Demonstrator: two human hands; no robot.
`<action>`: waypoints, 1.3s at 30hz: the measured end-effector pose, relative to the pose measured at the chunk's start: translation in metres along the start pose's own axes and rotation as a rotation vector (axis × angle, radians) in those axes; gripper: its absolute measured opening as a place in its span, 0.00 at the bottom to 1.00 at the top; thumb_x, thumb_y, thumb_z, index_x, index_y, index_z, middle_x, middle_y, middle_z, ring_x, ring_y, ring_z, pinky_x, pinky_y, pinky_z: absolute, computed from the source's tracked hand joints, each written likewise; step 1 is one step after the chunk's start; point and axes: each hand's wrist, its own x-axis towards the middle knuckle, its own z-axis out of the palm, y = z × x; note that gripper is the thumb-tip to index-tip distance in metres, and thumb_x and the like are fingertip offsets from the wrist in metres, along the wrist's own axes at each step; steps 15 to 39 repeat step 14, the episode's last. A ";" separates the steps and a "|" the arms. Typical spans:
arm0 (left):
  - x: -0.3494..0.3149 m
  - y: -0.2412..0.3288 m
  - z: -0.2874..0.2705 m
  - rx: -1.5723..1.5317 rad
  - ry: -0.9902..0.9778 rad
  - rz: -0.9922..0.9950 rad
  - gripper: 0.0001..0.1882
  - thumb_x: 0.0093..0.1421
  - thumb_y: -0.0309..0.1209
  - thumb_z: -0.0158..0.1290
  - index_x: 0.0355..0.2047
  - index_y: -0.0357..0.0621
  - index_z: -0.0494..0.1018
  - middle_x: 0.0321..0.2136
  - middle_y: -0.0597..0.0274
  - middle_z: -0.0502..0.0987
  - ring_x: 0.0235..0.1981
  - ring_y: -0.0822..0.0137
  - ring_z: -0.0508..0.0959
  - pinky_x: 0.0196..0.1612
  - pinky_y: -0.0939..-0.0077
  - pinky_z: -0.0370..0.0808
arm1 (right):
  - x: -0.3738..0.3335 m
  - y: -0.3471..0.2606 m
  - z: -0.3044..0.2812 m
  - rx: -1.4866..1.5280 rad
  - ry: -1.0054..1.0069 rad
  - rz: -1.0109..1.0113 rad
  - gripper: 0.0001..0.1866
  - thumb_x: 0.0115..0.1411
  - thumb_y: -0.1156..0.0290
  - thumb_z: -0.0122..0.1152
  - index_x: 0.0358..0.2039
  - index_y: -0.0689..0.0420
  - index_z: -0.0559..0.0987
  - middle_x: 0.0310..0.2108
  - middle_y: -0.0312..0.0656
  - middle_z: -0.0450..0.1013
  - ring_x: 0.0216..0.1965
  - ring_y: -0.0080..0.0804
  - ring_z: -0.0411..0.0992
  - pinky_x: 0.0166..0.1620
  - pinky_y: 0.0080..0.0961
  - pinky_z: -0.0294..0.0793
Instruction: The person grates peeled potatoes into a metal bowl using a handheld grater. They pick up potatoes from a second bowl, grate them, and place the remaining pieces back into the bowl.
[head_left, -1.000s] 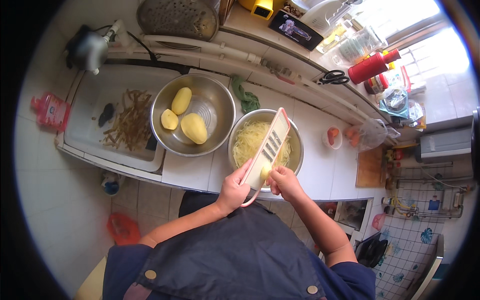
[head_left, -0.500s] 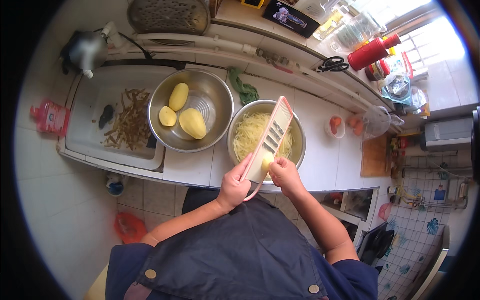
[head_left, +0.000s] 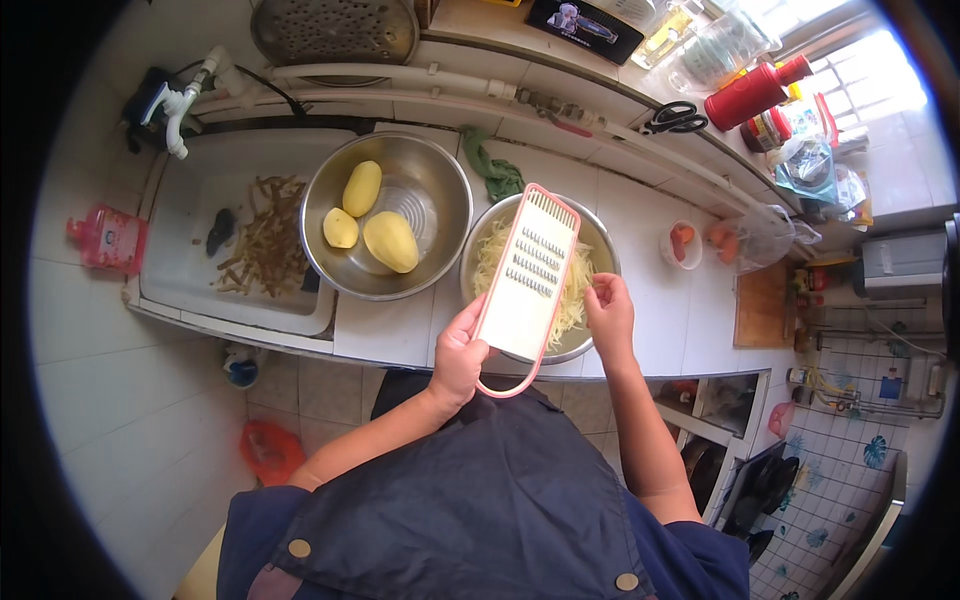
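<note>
My left hand (head_left: 458,355) grips the lower end of a flat white grater with a pink rim (head_left: 525,280), which leans tilted over a steel bowl (head_left: 603,243) full of pale potato shreds (head_left: 578,290). To the right of the grater, my right hand (head_left: 610,315) is off its face and over the bowl. Its fingers are bent down toward the shreds, and I cannot tell whether they hold anything. To the left stands a second steel bowl (head_left: 330,180) with three peeled potatoes (head_left: 390,242).
A white sink (head_left: 180,290) at the left holds potato peels (head_left: 265,245), with a tap (head_left: 180,105) above it. A green cloth (head_left: 495,172), scissors (head_left: 675,118), a red bottle (head_left: 750,92), a small cup (head_left: 680,243) and a wooden board (head_left: 762,305) lie along the counter.
My right hand has come off the grater face, where it pressed a potato piece, and moved right over the bowl. The grater now lies flatter and lower over the bowl.
</note>
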 end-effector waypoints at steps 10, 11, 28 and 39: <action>0.000 -0.006 0.003 0.138 -0.020 0.111 0.32 0.48 0.11 0.34 0.57 0.28 0.52 0.52 0.52 0.65 0.52 0.68 0.67 0.54 0.80 0.61 | -0.042 -0.037 0.027 -0.245 -0.050 -0.315 0.09 0.50 0.76 0.57 0.35 0.56 0.75 0.24 0.41 0.70 0.24 0.33 0.71 0.28 0.27 0.70; -0.001 -0.006 0.003 0.141 -0.019 0.108 0.32 0.48 0.11 0.34 0.57 0.28 0.52 0.52 0.52 0.65 0.52 0.68 0.66 0.55 0.80 0.60 | -0.042 -0.037 0.027 -0.233 -0.045 -0.316 0.10 0.50 0.76 0.57 0.35 0.56 0.75 0.24 0.41 0.70 0.24 0.33 0.71 0.28 0.27 0.70; 0.000 -0.009 0.002 0.146 -0.033 0.104 0.32 0.48 0.12 0.35 0.57 0.28 0.52 0.52 0.52 0.65 0.53 0.68 0.66 0.54 0.79 0.61 | -0.040 -0.032 0.026 -0.216 -0.078 -0.265 0.10 0.50 0.75 0.57 0.36 0.56 0.75 0.25 0.41 0.71 0.24 0.33 0.71 0.29 0.27 0.71; 0.000 -0.009 0.002 0.146 -0.033 0.104 0.32 0.48 0.12 0.35 0.57 0.28 0.52 0.52 0.52 0.65 0.53 0.68 0.66 0.54 0.79 0.61 | -0.040 -0.032 0.026 -0.216 -0.078 -0.265 0.10 0.50 0.75 0.57 0.36 0.56 0.75 0.25 0.41 0.71 0.24 0.33 0.71 0.29 0.27 0.71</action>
